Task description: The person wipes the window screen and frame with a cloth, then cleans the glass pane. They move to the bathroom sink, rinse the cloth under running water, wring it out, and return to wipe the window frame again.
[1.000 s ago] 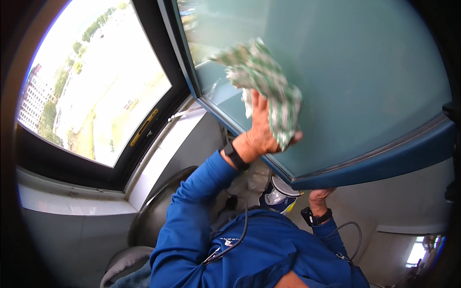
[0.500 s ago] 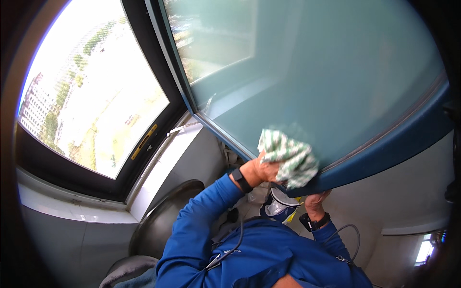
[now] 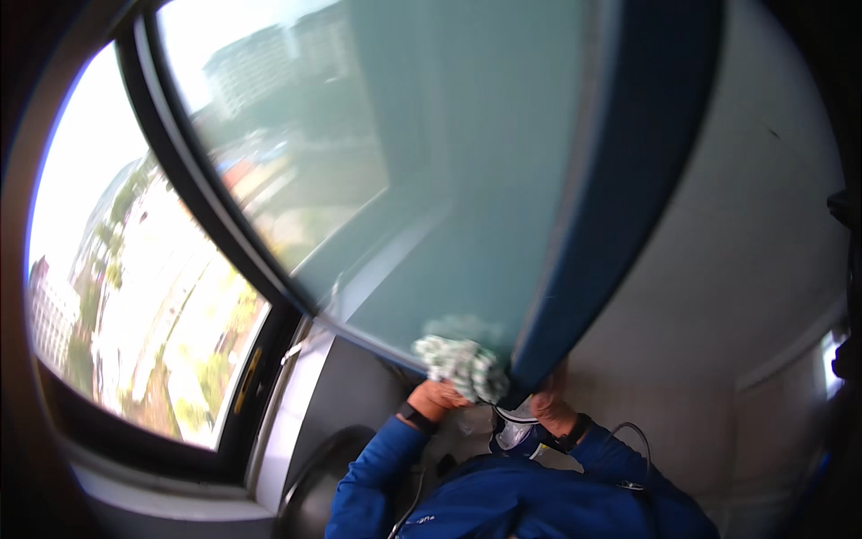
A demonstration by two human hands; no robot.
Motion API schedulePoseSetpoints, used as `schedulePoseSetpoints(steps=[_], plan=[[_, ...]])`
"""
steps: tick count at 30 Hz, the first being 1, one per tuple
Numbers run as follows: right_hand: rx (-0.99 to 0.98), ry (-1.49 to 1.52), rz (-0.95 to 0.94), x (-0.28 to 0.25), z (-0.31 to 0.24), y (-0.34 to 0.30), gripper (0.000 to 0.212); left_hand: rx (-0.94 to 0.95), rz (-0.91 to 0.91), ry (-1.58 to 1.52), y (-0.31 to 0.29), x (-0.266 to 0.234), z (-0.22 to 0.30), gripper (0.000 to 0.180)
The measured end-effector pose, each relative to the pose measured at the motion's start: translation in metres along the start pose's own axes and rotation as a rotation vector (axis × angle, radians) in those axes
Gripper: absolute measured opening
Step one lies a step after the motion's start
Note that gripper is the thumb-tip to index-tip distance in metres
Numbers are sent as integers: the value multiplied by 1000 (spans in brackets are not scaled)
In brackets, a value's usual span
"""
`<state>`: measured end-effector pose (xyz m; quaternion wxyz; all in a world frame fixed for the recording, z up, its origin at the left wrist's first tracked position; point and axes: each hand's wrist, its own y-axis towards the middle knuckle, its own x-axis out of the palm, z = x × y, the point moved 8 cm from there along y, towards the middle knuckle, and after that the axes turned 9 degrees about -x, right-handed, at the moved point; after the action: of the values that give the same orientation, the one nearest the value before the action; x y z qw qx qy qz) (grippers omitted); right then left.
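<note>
Pane (image 3: pixel 467 207) looks mid-wipe; blur and reflections hide which upper glass is done or left. Your left hand (image 3: pixel 436 398) grips the bunched cloth (image 3: pixel 463 366) at the pane's bottom corner, fingertips hidden, so that corner's in work. Your right hand (image 3: pixel 553 411) is at the lower end of the frame (image 3: pixel 637 162); can't tell whether its fingers grip.

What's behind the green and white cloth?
Window glass shows above the cloth. Whatever lies right behind it is covered, and so are the fingertips of the left hand holding it.
</note>
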<state>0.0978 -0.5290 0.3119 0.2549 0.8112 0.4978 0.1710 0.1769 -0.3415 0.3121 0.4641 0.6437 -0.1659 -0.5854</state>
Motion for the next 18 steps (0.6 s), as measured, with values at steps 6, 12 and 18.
schedulePoseSetpoints(steps=[6, 12, 18], plan=[[-25, -69, -16, 0, -30, 11, 49, 834, -93, 1606, -50, 51, -28, 37], [-112, -133, -74, -7, -41, 9, 46, 7, 230, 198, -48, 5, 25, 57], [-100, -124, -114, -9, -21, -3, 47, -45, -198, 371, -107, 41, 33, 49]])
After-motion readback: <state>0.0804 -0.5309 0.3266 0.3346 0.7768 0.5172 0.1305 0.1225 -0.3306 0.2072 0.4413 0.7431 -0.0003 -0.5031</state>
